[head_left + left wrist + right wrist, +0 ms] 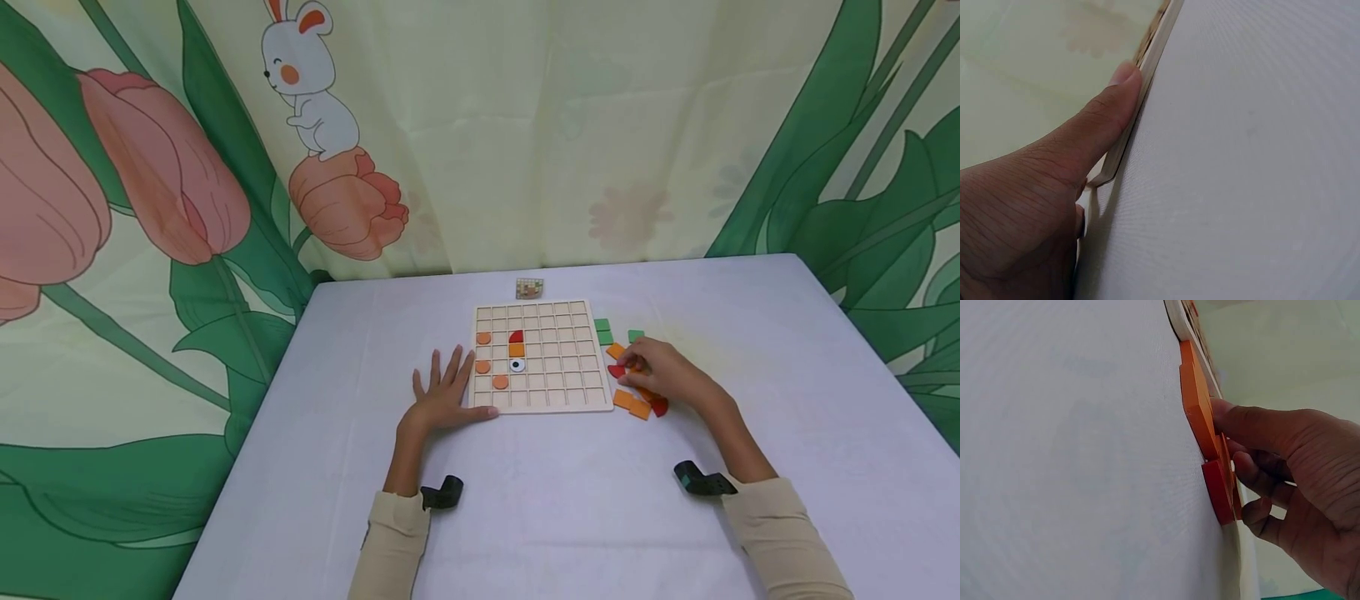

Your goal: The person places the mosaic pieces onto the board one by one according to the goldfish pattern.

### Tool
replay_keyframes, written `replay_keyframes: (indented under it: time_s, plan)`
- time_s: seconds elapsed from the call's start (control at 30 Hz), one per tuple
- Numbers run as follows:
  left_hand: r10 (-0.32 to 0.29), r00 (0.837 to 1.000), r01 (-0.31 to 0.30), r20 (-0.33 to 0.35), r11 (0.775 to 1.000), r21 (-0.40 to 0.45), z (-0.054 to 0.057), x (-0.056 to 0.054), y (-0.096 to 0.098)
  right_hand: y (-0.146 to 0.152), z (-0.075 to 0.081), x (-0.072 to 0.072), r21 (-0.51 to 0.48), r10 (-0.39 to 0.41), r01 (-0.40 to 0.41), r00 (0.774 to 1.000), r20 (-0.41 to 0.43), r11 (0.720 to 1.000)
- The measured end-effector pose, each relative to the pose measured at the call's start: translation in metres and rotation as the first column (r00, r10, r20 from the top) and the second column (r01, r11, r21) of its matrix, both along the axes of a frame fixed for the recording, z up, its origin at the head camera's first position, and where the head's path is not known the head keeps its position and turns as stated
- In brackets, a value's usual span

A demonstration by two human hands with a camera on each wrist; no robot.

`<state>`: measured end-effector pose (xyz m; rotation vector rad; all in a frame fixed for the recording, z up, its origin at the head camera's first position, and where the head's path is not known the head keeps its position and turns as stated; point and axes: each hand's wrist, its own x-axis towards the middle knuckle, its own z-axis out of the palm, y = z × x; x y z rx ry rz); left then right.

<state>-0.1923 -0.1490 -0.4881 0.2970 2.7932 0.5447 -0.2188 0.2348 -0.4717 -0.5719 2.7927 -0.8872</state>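
A wooden grid board (555, 379) lies flat on the table. On it sit several orange round pieces (500, 382), a red rounded piece (516, 337), an orange square (517, 350) and an eye disc (517, 365). My left hand (442, 400) spreads its fingers at the board's near left corner, the thumb (1125, 78) along its near edge. Right of the board, my right hand (663, 371) reaches with bent fingers into loose orange pieces (623, 399) and red pieces (617, 371). Its thumb (1232, 415) is close behind an orange piece (1196, 403); what lies between the fingertips is hidden.
Green pieces (603, 331) lie by the board's right edge, another green piece (636, 335) beyond my right hand. A small patterned card (529, 288) stands behind the board. The white table (562, 517) ends at a printed curtain (525, 150).
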Motion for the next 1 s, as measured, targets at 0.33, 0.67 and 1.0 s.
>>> replay_keyframes:
  time_s: [0.33,0.67,1.0]
  plan:
    - [-0.001,1.0,0.001,0.012,1.0,0.003,0.002,0.001,-0.001,-0.001,0.001,-0.001,-0.004,0.001,-0.002,0.998,-0.066,1.0]
    - [-0.002,1.0,0.002,0.0,1.0,0.015,0.0,0.001,-0.002,-0.014,0.006,-0.004,-0.026,0.051,-0.054,0.995,-0.081,0.998]
    - [-0.005,1.0,0.005,0.008,1.0,0.017,0.002,0.001,-0.002,-0.038,0.004,-0.006,-0.058,0.089,-0.092,0.995,-0.046,0.994]
